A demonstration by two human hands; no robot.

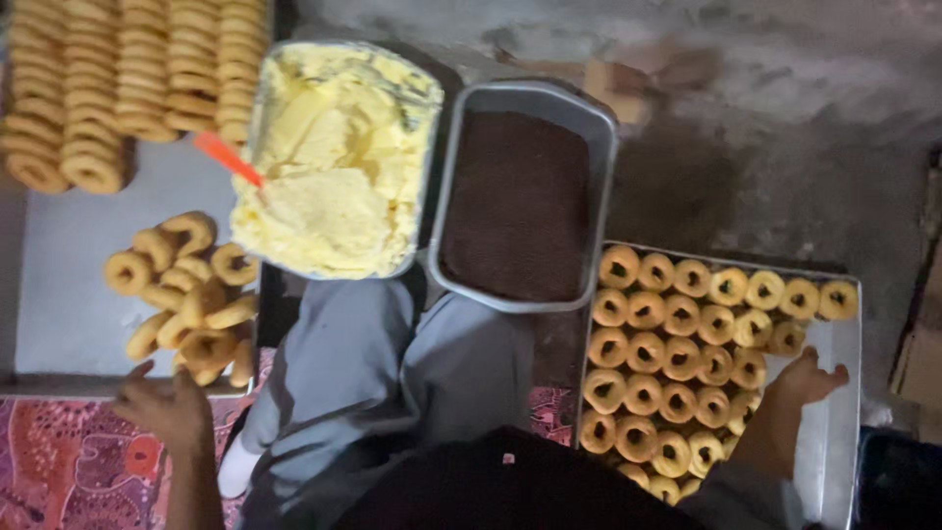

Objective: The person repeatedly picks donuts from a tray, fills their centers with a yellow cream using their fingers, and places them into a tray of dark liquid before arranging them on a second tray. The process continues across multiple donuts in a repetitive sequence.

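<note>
Head view, trays: two flat metal trays lay on the floor, the left tray [69, 294] and the right tray [834, 432], with two deeper tubs between them.
Tubs: one held yellow cream [334, 167] with an orange-handled spatula [228, 157] stuck in; the other, a grey pan [520, 201], was filled with dark chocolate sprinkles.
Doughnuts: a loose heap [191, 294] of about fifteen lay on the left tray, with stacked rows [118, 79] behind; about thirty sat in neat rows [677, 353] on the right tray.
Left hand [167, 402]: fingers slightly apart, empty, resting at the left tray's near edge beside the heap.
Right hand [807, 378]: fingers spread, empty, touching bare tray just beside the rows.
</note>
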